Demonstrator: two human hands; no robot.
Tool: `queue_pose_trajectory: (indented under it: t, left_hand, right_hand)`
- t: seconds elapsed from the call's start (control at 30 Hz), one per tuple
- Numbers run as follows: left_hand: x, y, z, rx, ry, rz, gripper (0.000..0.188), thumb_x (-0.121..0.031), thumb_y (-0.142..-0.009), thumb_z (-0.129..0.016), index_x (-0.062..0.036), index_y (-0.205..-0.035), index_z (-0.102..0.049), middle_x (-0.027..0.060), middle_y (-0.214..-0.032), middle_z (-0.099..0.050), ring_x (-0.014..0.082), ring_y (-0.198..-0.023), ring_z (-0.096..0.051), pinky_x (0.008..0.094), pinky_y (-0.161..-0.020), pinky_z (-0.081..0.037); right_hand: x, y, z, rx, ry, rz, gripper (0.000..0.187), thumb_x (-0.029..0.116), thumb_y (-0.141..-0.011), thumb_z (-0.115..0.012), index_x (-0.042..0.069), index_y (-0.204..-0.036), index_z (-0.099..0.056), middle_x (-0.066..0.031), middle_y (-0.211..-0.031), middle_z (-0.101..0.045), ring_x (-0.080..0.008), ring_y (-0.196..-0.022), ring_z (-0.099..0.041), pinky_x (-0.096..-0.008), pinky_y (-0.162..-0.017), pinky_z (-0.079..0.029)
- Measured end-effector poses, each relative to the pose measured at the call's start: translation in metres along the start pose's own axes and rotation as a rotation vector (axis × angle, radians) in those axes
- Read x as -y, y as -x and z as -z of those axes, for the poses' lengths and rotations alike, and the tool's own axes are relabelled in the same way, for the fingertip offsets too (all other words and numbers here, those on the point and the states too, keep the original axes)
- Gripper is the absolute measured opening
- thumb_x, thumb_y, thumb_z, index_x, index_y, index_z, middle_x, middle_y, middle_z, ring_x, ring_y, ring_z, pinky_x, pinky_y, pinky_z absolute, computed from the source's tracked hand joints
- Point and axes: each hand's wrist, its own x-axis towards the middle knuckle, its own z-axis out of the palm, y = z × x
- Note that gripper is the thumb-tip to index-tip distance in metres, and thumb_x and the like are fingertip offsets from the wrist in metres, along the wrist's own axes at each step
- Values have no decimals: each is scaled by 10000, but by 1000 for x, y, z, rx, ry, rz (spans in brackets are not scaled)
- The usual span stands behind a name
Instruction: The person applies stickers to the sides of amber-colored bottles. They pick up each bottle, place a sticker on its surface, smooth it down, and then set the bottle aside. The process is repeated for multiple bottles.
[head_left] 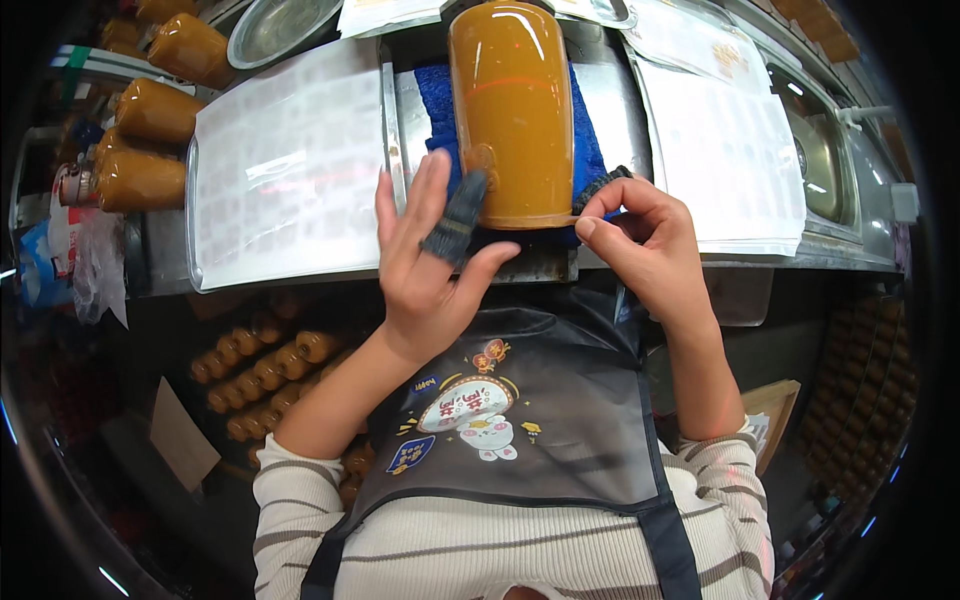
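Observation:
A large clear bag of orange liquid (512, 105) lies on a blue towel (438, 95) on the steel counter (610, 90). My left hand (430, 260) rests flat at the bag's near left corner, its index finger in a dark knitted finger cot that touches the bag. My right hand (640, 235) pinches the bag's near right corner, where a second dark finger cot shows at the fingertip.
A laminated white sheet (285, 170) covers the counter to the left, another sheet (730, 150) lies to the right beside a sink (825, 150). Several filled orange bags (150, 140) are stacked at far left. A steel bowl (280, 25) sits behind. Orange bottles (270, 365) lie below the counter.

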Motion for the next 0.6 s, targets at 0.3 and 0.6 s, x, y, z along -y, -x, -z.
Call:
queue_pose_trajectory:
  t: [0.3, 0.6]
  left_hand:
    - [-2, 11, -2, 22, -115, -124, 359, -93, -784, -837, 52, -1087, -711, 274, -1482, -501, 439, -1316, -548, 680, -1130, -228]
    - [-20, -26, 4, 131, -232, -298, 434, -69, -688, -823, -111, -1115, -753, 259, -1486, -504, 436, -1315, -553, 682, -1138, -201]
  right_hand:
    - [0, 0, 7, -4, -56, -33, 99, 79, -874, -715, 32, -841, -635, 62, -787, -581, 14, -676, -472, -164, -589, -356]
    - [-5, -5, 7, -8, -40, -53, 86, 77, -887, -704, 30, -854, -639, 59, -809, -597, 14, -702, -495, -160, -606, -372]
